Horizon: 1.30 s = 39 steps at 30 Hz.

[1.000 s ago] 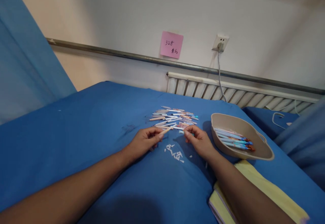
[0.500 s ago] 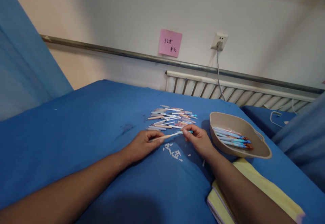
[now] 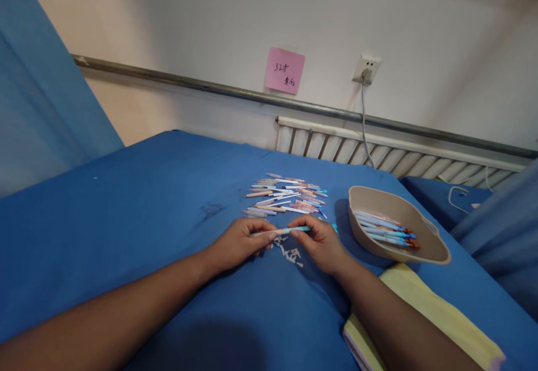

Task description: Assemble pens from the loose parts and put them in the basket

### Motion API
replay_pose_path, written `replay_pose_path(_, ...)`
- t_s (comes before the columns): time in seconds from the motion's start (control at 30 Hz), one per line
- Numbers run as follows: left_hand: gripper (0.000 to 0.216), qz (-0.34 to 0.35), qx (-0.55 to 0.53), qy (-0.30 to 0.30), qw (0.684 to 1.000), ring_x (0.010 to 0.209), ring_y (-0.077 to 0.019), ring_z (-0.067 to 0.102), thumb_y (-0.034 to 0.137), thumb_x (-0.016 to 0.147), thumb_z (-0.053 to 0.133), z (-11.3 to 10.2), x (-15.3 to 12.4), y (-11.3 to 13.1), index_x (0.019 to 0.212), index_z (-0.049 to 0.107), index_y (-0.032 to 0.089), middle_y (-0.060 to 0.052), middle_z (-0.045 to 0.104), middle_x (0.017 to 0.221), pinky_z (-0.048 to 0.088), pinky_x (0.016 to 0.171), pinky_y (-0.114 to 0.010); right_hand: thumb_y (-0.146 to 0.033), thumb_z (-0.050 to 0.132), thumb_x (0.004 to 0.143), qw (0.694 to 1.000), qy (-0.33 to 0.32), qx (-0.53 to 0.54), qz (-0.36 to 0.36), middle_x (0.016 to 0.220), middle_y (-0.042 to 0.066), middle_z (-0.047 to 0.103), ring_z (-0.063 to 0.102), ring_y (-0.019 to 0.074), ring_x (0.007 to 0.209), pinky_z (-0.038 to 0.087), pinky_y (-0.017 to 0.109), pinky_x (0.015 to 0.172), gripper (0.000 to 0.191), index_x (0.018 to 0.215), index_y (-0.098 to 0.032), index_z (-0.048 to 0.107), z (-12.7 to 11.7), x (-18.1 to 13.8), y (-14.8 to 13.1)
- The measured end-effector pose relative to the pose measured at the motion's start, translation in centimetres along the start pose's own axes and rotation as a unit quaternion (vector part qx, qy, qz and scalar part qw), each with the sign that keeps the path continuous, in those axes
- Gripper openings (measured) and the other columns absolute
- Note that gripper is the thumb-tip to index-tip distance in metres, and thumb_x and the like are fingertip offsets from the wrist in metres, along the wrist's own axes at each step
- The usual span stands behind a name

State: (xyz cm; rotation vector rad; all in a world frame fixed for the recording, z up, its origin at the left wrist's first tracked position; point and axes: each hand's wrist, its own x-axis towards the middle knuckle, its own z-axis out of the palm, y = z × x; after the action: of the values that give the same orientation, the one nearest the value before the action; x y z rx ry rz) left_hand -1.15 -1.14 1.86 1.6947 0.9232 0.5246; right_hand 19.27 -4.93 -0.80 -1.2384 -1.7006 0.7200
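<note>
You are pinching 1 pen [image 3: 290,230] between both hands: left hand [image 3: 241,242] fingers closing on its pale end, right hand [image 3: 319,242] fingers on its blue end.

**What cannot be made out in the head view**

The pen [image 3: 290,230] held between both hands shows only its middle; the left hand [image 3: 244,241] covers one end and the right hand [image 3: 319,242] most of the other. The small white bits [image 3: 292,254] at 6 o'clock of the pen are too small to identify, and the right hand hides some of them. In the pile of pens [image 3: 286,196] at 12 o'clock, single pieces blur together. The writing on the pink note [image 3: 284,70] is unreadable. The yellow pad [image 3: 424,309] at 4 o'clock runs off the bottom edge. Both forearms are cut off by the frame.
</note>
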Motion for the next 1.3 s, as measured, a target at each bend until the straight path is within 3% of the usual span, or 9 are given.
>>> replay_pose_path(0.2, 0.031, 0.035, -0.031, 0.027, 0.999, 0.062, -0.0111, 0.055, 0.034, 0.07, 0.067, 0.32, -0.05, 0.3, 0.096, 0.065, 0.016, 0.0, 0.062, 0.074, 0.042, 0.058, -0.022, -0.026, 0.056, 0.081, 0.999, -0.007, -0.037, -0.035, 0.083, 0.001, 0.066, 0.059, 0.0139, 0.076, 0.044, 0.024, 0.07, 0.013, 0.089, -0.02, 0.065, -0.01, -0.01, -0.55)
replay_pose_path(0.3, 0.039, 0.021, -0.074, 0.041, 0.996, 0.056, -0.0109, 0.055, 0.039, 0.076, 0.061, 0.31, 0.14, 0.12, 0.107, 0.058, 0.016, -0.001, 0.063, 0.074, 0.041, 0.051, -0.022, -0.026, 0.056, 0.081, 0.999, 0.01, -0.036, -0.036, 0.083, 0.001, 0.067, 0.059, 0.0142, 0.076, 0.044, 0.024, 0.069, 0.013, 0.089, -0.02, 0.064, 0.01, -0.02, -0.38)
replay_pose_path(0.4, 0.035, -0.003, -0.068, 0.047, 0.997, 0.045, -0.0089, 0.049, 0.045, 0.083, 0.049, 0.21, 0.41, -0.26, 0.08, 0.06, 0.013, -0.001, 0.06, 0.061, 0.037, 0.044, -0.021, -0.027, 0.056, 0.081, 0.998, 0.024, -0.042, -0.038, 0.081, 0.001, 0.066, 0.059, 0.0141, 0.073, 0.044, 0.024, 0.069, 0.014, 0.088, -0.02, 0.065, -0.03, -0.02, -0.2)
replay_pose_path(0.47, 0.029, 0.0, -0.063, 0.064, 0.996, 0.047, -0.0083, 0.048, 0.041, 0.078, 0.057, 0.15, 0.52, -0.37, 0.072, 0.058, 0.014, 0.0, 0.057, 0.058, 0.037, 0.046, -0.02, -0.028, 0.056, 0.081, 0.998, 0.028, -0.05, -0.041, 0.081, 0.001, 0.066, 0.059, 0.0142, 0.073, 0.044, 0.025, 0.069, 0.014, 0.088, -0.02, 0.065, -0.07, 0.01, -0.14)
replay_pose_path(0.6, 0.037, 0.047, -0.103, 0.117, 0.987, 0.069, -0.0117, 0.058, 0.03, 0.063, 0.073, 0.09, 0.61, -0.2, 0.094, 0.058, 0.018, -0.001, 0.063, 0.083, 0.044, 0.057, -0.021, -0.027, 0.056, 0.081, 0.997, 0.031, -0.058, -0.041, 0.082, 0.001, 0.067, 0.059, 0.0145, 0.075, 0.044, 0.025, 0.071, 0.013, 0.088, -0.021, 0.065, -0.15, 0.07, -0.04)
replay_pose_path(0.8, 0.028, -0.023, -0.104, 0.075, 0.991, 0.044, -0.0075, 0.047, 0.043, 0.077, 0.058, 0.1, 0.82, -0.39, 0.075, 0.055, 0.015, 0.002, 0.056, 0.059, 0.037, 0.043, -0.02, -0.028, 0.057, 0.08, 0.996, 0.047, -0.065, -0.049, 0.082, 0.0, 0.067, 0.06, 0.0145, 0.074, 0.044, 0.025, 0.07, 0.013, 0.088, -0.021, 0.066, -0.22, 0.07, 0.08)
replay_pose_path(0.97, 0.036, 0.031, -0.126, 0.113, 0.985, 0.06, -0.0094, 0.055, 0.031, 0.064, 0.072, 0.06, 0.69, -0.19, 0.094, 0.057, 0.018, -0.001, 0.062, 0.081, 0.04, 0.049, -0.019, -0.028, 0.057, 0.08, 0.995, 0.051, -0.068, -0.046, 0.079, 0.0, 0.067, 0.06, 0.0139, 0.071, 0.044, 0.024, 0.067, 0.013, 0.087, -0.021, 0.066, -0.25, 0.06, 0.04)
replay_pose_path(1.13, 0.03, -0.025, -0.104, 0.067, 0.992, 0.047, -0.0092, 0.05, 0.044, 0.077, 0.057, 0.06, 0.74, -0.19, 0.079, 0.058, 0.014, 0.001, 0.057, 0.058, 0.038, 0.046, -0.021, -0.028, 0.057, 0.08, 0.995, 0.052, -0.072, -0.044, 0.081, 0.0, 0.067, 0.06, 0.014, 0.074, 0.044, 0.024, 0.07, 0.013, 0.087, -0.021, 0.065, -0.24, 0.05, -0.07)
replay_pose_path(1.3, 0.025, 0.016, -0.109, 0.107, 0.988, 0.055, -0.0089, 0.05, 0.029, 0.066, 0.069, 0.2, 0.68, -0.13, 0.085, 0.058, 0.016, 0.001, 0.06, 0.07, 0.038, 0.05, -0.02, -0.028, 0.056, 0.081, 0.996, 0.046, -0.071, -0.033, 0.079, 0.0, 0.067, 0.06, 0.0145, 0.072, 0.044, 0.025, 0.068, 0.013, 0.087, -0.021, 0.065, -0.34, 0.1, -0.18)
